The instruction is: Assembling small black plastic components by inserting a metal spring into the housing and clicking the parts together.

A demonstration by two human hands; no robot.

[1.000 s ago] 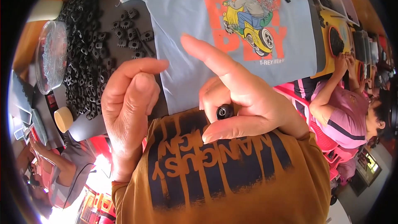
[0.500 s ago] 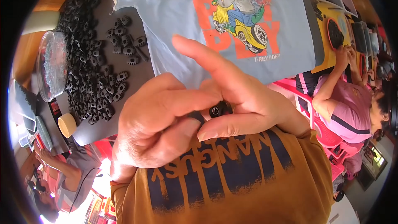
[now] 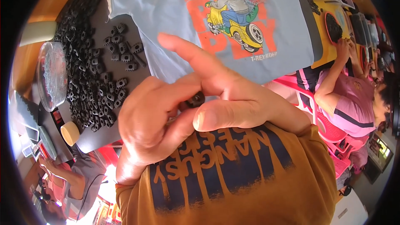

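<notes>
both hands meet close under my camera. right hand (image 3: 241,108) pinches a small black toothed part (image 3: 194,99) between thumb and a bent finger, index pointing out straight. left hand (image 3: 154,121) curls in, fingertips touching the same part; i cannot tell how much grip it adds. i judge one piece in work, most left: the heap of black parts (image 3: 89,79) lies beyond the left hand on the dark worktop (image 3: 137,73). light blue printed shirt (image 3: 233,29) beyond the right hand. clear round dish (image 3: 52,75) and cream puck (image 3: 70,133) far left. nothing blocks the hands.
</notes>
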